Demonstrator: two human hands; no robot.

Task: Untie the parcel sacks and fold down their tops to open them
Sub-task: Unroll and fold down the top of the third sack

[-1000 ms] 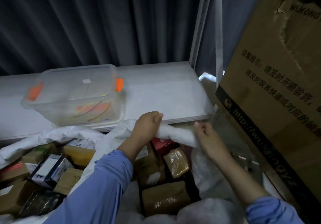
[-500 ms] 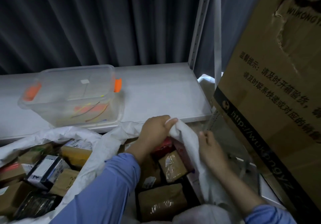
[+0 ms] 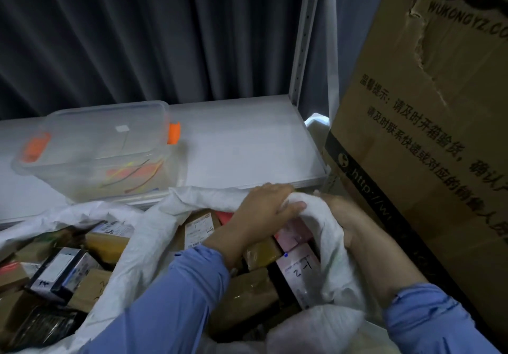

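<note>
At the far rim of the near sack [image 3: 338, 257], the left hand [image 3: 264, 210] and right hand [image 3: 349, 216] grip bunched white fabric, fingers [image 3: 291, 205] curled round it above the parcels [image 3: 247, 293]. A second open sack [image 3: 68, 213] lies to the left. Beyond, one white shelf [image 3: 242, 144] carries one clear box [image 3: 104, 139], with one cardboard carton [image 3: 426, 133] to the right and a dark curtain [image 3: 137, 37] behind.

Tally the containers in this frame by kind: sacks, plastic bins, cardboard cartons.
White woven parcel sacks, open with parcels showing: 2
Clear plastic storage bin with orange latches: 1
Large brown printed cardboard carton: 1
Total: 4
</note>
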